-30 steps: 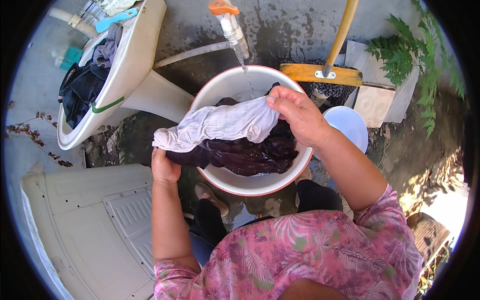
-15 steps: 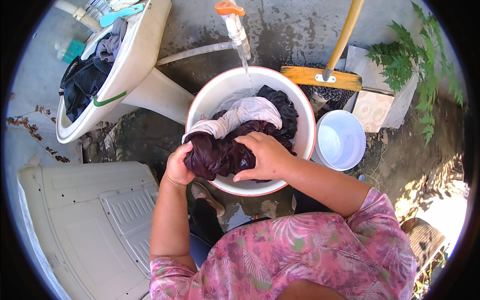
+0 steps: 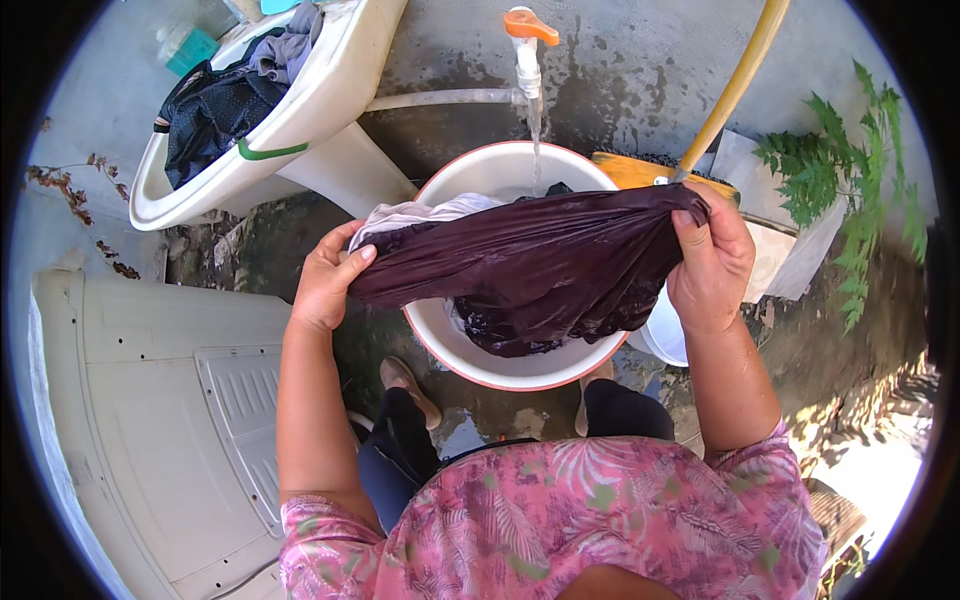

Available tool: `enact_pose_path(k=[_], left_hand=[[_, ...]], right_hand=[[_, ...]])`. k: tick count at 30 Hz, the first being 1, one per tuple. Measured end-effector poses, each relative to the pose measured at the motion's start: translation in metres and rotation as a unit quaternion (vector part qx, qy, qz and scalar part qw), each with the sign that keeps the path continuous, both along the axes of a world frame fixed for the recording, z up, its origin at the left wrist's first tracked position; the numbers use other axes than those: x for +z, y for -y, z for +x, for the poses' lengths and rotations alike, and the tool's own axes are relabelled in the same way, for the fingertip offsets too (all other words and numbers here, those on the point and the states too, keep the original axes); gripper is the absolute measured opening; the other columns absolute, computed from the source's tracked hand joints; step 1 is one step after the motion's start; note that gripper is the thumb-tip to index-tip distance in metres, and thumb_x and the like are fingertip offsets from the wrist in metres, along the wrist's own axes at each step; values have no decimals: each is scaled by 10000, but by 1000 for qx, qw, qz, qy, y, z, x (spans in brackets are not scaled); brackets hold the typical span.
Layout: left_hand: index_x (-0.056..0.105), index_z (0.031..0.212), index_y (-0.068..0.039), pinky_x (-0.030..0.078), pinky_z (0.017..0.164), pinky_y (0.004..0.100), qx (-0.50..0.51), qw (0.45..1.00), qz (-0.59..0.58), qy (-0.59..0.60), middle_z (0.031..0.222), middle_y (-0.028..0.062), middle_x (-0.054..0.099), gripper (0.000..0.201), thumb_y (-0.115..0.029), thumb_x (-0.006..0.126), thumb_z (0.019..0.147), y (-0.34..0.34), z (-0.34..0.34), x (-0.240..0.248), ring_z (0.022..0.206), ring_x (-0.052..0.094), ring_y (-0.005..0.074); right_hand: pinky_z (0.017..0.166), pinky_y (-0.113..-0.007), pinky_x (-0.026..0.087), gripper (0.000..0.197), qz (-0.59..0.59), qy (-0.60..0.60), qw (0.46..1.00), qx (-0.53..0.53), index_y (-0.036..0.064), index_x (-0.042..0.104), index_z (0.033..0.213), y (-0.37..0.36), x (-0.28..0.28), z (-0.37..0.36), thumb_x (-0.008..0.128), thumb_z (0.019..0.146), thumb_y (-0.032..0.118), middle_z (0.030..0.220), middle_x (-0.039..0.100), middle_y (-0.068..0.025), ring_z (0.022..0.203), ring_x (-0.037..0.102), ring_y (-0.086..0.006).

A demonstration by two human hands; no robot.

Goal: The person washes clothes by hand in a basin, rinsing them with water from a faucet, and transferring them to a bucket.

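Note:
A wet, dark maroon garment (image 3: 530, 255) is stretched wide between my two hands, above a white basin (image 3: 440, 345) with a red rim. My left hand (image 3: 325, 275) grips its left end, together with or right beside a white cloth (image 3: 425, 215). At the other end, my right hand (image 3: 710, 260) is closed round a bunched edge of the garment. Its lower part sags into the basin and hides most of what lies there. Water runs from a tap (image 3: 528, 65) with an orange handle into the basin.
A white pedestal sink (image 3: 330, 110) at the far left holds dark and grey clothes (image 3: 220, 115). A white bucket (image 3: 665, 330) stands right of the basin, near a wooden-headed brush (image 3: 640, 172). A beige panel (image 3: 150, 400) fills the near left. A leafy plant (image 3: 850, 160) hangs at right.
The maroon garment was bunched in the basin between my hands; now it is lifted and pulled out wide. My right hand has moved right and up, my left slightly left and up.

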State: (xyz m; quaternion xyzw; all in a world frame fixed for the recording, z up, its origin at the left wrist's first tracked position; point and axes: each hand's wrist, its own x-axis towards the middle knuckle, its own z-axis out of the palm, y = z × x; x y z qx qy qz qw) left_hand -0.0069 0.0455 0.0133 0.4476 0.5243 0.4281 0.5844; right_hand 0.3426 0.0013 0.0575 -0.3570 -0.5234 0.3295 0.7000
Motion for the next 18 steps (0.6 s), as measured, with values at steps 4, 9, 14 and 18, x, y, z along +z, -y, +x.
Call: enact_pose_path(k=[4,9,14,18], left_hand=[[590,974,10,451,650,212,-12,986,1,-169,774,48,628,267,-159,674,785,-4,16,-3,689,554,77],[519,1054,9,469,775,261,-121,988,-69,-71,955,52,608,300,-11,630,776,11,26,-9,841,579,115],[516,996,-91,467,695,239,-116,983,-114,79,875,3,587,159,-119,568,848,27,43,-15,769,567,92],[491,983,-50,491,766,279,-148,978,-75,123,896,51,599,91,-81,485,897,36,75,-9,814,607,142]], right_hand=[[782,-224,415,165,-86,-52,994,-40,-35,581,985,-31,-41,34,522,873,71,897,608,-38,840,542,-102],[860,-361,409,285,-193,350,871,-285,5,554,1048,-41,-95,45,592,811,159,1007,563,-174,970,524,-331],[659,-287,473,545,-146,341,920,126,33,518,1119,5,-70,-33,749,668,234,916,542,-125,743,543,-192],[644,-278,478,646,-253,256,911,203,29,457,1178,13,-92,-81,767,654,246,904,568,-121,734,562,-177]])
